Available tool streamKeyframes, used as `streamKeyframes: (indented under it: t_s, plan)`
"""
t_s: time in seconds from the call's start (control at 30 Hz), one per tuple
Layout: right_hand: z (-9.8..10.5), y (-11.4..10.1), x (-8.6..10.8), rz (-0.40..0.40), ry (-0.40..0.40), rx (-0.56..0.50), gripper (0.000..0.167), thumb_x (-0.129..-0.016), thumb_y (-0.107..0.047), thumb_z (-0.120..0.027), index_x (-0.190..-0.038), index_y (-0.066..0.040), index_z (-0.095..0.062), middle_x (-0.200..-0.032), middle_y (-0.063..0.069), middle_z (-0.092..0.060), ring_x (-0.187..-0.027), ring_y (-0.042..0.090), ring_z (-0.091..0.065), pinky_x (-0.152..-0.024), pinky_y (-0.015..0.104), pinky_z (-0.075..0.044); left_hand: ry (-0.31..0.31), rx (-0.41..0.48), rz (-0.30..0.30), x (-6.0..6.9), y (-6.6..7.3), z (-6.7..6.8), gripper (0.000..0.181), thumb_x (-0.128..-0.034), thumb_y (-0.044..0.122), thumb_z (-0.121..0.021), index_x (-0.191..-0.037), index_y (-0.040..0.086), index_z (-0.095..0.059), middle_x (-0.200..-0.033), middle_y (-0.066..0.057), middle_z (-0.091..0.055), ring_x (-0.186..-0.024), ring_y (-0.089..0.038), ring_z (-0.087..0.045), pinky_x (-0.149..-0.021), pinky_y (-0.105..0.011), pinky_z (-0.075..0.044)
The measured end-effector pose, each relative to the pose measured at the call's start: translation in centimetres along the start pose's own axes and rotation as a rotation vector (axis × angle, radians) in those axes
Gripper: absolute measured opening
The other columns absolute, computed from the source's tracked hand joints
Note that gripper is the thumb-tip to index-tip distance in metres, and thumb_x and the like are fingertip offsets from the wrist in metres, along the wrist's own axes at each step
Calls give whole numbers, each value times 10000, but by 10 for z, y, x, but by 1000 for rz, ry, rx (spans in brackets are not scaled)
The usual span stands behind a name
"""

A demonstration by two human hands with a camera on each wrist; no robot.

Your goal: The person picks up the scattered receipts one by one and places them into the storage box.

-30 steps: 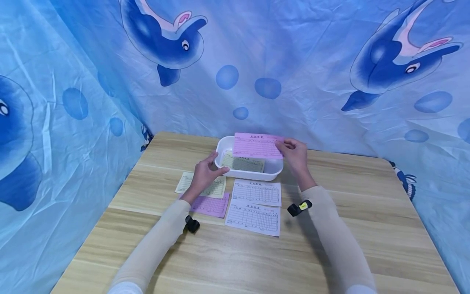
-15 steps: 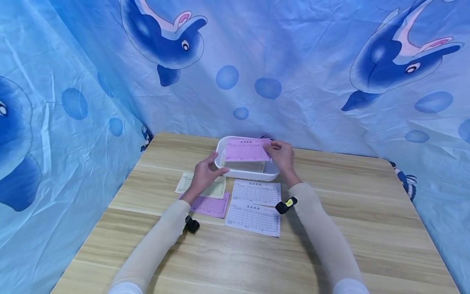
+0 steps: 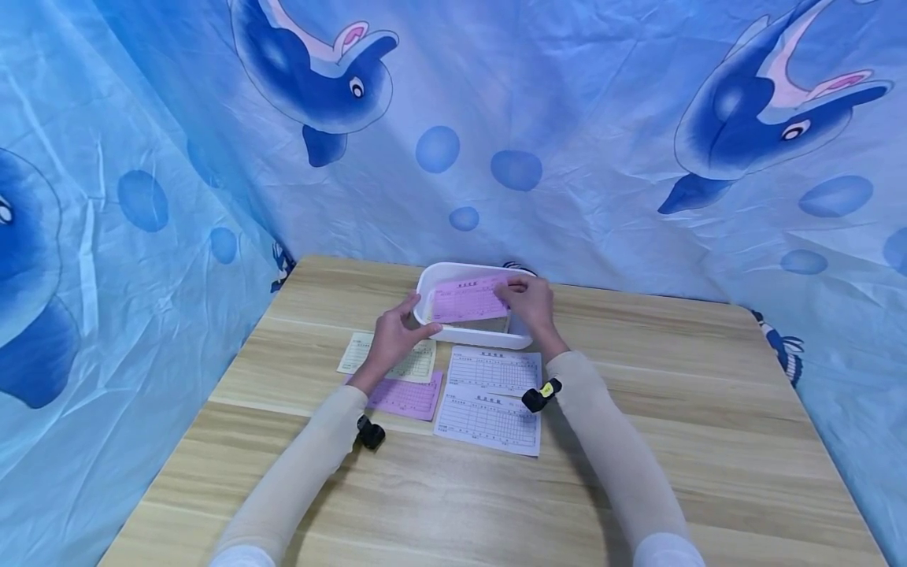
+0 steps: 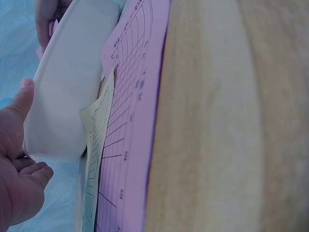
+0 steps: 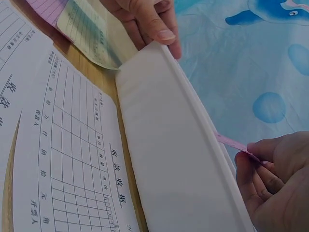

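Observation:
A white plastic tray (image 3: 473, 339) sits at the back of the table. My left hand (image 3: 393, 339) grips its left end, thumb on the near rim and fingers round the far corner. The right hand (image 3: 530, 305) pinches the right edge of a pink receipt slip (image 3: 466, 301), which it holds tilted inside the tray. In the right wrist view only a thin strip of that slip (image 5: 234, 143) shows past the rim. Beneath it in the tray lies a pale yellow-green slip (image 3: 482, 324), mostly covered.
Left of centre, a pale yellow-green slip (image 3: 357, 354) overlaps a pink slip (image 3: 407, 398), both partly under my left forearm. Two white receipt sheets (image 3: 496, 370) lie in front of the tray. A blue dolphin-print cloth (image 3: 602, 220) hangs behind the wooden table (image 3: 453, 504).
My right hand has carried the pink slip left and down, from above the tray into it. The left hand and the tray's left end have stayed put.

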State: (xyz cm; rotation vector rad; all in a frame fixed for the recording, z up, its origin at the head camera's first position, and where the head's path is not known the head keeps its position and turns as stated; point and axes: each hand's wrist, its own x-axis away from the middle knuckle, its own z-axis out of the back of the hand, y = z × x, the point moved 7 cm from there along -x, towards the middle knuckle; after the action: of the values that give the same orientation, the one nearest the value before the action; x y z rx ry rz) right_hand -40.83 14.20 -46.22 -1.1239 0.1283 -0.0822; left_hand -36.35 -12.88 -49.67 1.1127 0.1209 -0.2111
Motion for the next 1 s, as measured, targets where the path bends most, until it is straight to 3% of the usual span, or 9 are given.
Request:
streamKeyframes:
  t_s: [0.3,0.47,0.7,1.0]
  plan:
    - [-9,-1,-5,7,-51,57,258,-946,-205,-747,-1120,-14,-752,-1060,152,-764,-926,264,-746,-785,343,-624,4,-1,9,-1,0,0,905,-842,398,-847,-1541,24,-410,-1637,-142,-332,-1469,-326,-389,-1149,-449,-413]
    - [-8,2,-10,3,-78,-21,245,-940,-172,-753,-1091,20,-751,-1037,192,-762,-860,272,-760,-767,349,-636,6,8,11,-1,0,0,899,-843,385,-849,-1539,22,-411,-1632,-141,-340,-1472,-318,-384,-1153,-444,-407]
    - [10,-4,-8,41,-117,-131,268,-944,-170,-758,-1115,36,-740,-1024,208,-751,-866,294,-762,-807,397,-633,1,16,4,0,1,-1,896,-850,391,-840,-1541,18,-409,-1632,-170,-336,-1484,-312,-366,-1161,-445,-395]
    - [38,-34,10,153,-199,-127,391,-963,-253,-742,-1241,20,-711,-1115,268,-713,-811,141,-728,-839,407,-623,-5,17,4,0,1,0,906,-853,395,-837,-1549,20,-394,-1640,-165,-322,-1486,-311,-361,-1153,-446,-406]
